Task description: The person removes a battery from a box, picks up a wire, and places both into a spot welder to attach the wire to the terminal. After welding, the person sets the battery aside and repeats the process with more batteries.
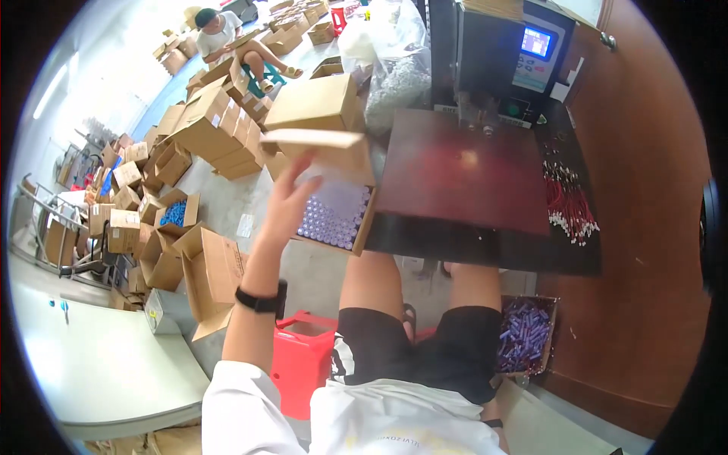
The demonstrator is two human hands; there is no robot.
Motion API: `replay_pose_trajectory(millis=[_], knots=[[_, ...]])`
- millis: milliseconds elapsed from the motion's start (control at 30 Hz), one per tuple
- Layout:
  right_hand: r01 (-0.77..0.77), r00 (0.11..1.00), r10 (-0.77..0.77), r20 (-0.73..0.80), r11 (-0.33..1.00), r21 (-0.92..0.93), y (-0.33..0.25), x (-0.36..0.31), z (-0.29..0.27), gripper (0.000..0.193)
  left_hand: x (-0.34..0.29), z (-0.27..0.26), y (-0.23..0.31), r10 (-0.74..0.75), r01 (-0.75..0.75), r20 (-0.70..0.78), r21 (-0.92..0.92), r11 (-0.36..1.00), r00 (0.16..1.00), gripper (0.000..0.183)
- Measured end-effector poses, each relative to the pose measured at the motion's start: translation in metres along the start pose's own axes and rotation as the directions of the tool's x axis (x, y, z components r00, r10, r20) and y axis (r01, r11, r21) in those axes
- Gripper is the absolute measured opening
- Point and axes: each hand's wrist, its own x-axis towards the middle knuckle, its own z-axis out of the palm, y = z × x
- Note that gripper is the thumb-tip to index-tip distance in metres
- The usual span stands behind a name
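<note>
My left hand (290,199), a dark band on its wrist, is raised over a cardboard box (365,220) left of the work table. Its fingers look spread and slightly blurred, with no object visible in them. Rows of upright pale purple cylinders (327,225), like battery cells, fill the box's near part. A blurred cardboard flap (322,145) rises behind the fingertips; whether they touch it I cannot tell. My right arm hangs low at my side. Only a bit of my right hand (491,410) shows above a dark wristband, its fingers hidden.
A dark red mat (462,174) covers the black table before a machine with a lit screen (536,42). Red wire leads (570,199) lie at its right. Loose purple cylinders fill a box (525,335) by my right leg. A red stool (303,364) and a seated person (227,42) are leftward.
</note>
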Motion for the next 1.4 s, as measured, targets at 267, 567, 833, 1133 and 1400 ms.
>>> replay_pose_trajectory(millis=[267, 567, 833, 1133, 1400], knots=[[0.010, 0.998, -0.007, -0.064, 0.999, 0.039, -0.004, -0.001, -0.003, 0.026, 0.017, 0.018, -0.031, 0.293, -0.400, 0.280, 0.735, 0.547, 0.914, 0.046], [0.032, 0.996, -0.028, -0.088, 0.999, 0.038, -0.032, 0.000, -0.023, 0.024, 0.038, -0.017, -0.056, 0.276, -0.322, 0.175, 0.647, 0.691, 0.945, 0.017], [0.050, 0.992, -0.043, -0.120, 0.997, 0.055, -0.066, -0.002, -0.030, 0.023, 0.102, -0.129, -0.060, 0.281, 0.031, -0.244, 0.803, 0.595, 0.928, 0.048], [0.028, 0.980, -0.007, -0.197, 0.994, 0.105, -0.089, -0.018, -0.032, 0.022, 0.053, -0.085, -0.082, 0.003, -0.005, 0.060, 0.046, 0.999, 0.998, 0.063], [0.032, 0.974, -0.016, -0.224, 0.997, 0.068, -0.110, -0.031, -0.055, 0.021, 0.059, -0.024, -0.064, -0.111, 0.117, -0.075, 0.074, 0.990, 0.991, 0.041]])
